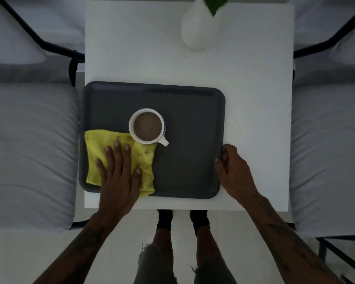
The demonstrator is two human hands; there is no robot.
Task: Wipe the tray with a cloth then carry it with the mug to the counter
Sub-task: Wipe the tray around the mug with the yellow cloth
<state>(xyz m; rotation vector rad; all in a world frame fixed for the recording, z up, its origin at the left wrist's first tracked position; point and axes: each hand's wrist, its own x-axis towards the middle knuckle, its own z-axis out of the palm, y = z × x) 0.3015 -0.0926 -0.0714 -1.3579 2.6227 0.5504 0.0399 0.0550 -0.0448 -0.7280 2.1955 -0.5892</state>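
A dark grey tray (189,160) lies on the near half of a white table (254,99). On it, left of centre, stands a white mug (147,126) full of milky brown drink, its handle pointing to the near right. A yellow cloth (94,148) lies spread on the tray's near left corner, just touching the mug's base. My left hand (119,171) presses flat on the cloth with its fingers spread. My right hand (232,167) grips the tray's right rim near the front corner.
A white vase (197,31) with a green leaf stands at the far side of the table. Grey cushioned seats with black frames flank the table on the left (29,140) and right (328,140). My legs and feet stand at the table's near edge.
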